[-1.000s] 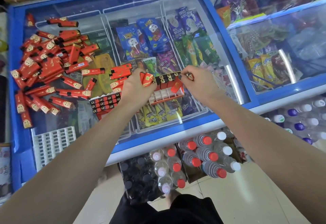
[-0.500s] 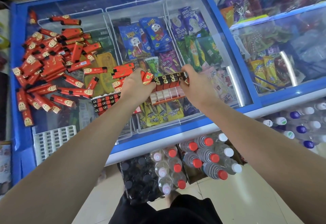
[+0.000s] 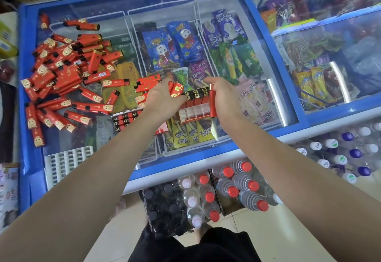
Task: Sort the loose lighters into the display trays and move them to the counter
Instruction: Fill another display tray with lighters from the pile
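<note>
A red display tray [image 3: 193, 115] sits on the freezer's glass lid [image 3: 115, 20], its back row filled with black-topped lighters [image 3: 195, 94] and its front compartments bare. My left hand [image 3: 162, 99] grips two red lighters [image 3: 176, 89] at the tray's left end. At the right end my right hand [image 3: 225, 97] holds one red lighter [image 3: 212, 101] upright, standing higher than the row. A pile of loose red lighters [image 3: 61, 76] covers the lid's left side. My left forearm partly hides a second tray of lighters [image 3: 125, 120].
A white gridded tray [image 3: 68, 162] lies at the lid's front left corner. Ice-cream packets [image 3: 181, 41] show through the glass. A second freezer [image 3: 329, 55] adjoins on the right. Packs of bottled water [image 3: 237, 187] stand on the floor below the front edge.
My right hand brought a lighter down to the tray's right end and now holds it upright there. My left hand stayed at the tray's left end with its lighters.
</note>
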